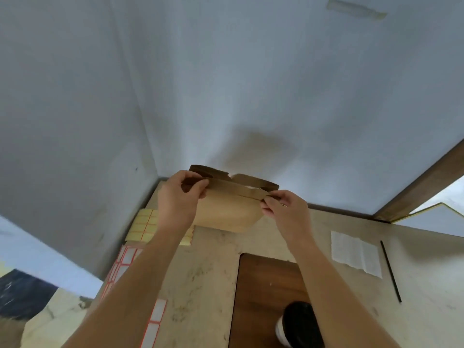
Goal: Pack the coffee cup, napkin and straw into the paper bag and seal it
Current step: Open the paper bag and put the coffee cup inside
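Both hands up on the paper bag [226, 209], which is held above the far-left part of the tabletop [208, 272], near the wall corner. Left hand [179, 197] pinches the bag's upper left edge, thumb and fingers curled onto the paper. Right hand [285, 209] pinches the upper right edge the same way, fingertips closed on the fold line. Bag top is folded over along a crease between the two hands; dark handle strips stick up behind it.

Coffee cup [298, 325], white body with a black lid, stands at the near edge on the dark wood inset panel [263, 285], below the right forearm, not in the bag. Napkin [356, 252], white and unfolded flat, lies toward the right side of the tabletop, well apart from the bag. Black straw [391, 271] lies just right of the napkin, roughly parallel to its long edge.

Yellow label sheet [148, 227] sits under the left wrist at the left edge; red-bordered white label sheets [130, 262] run along the left edge toward the near corner.
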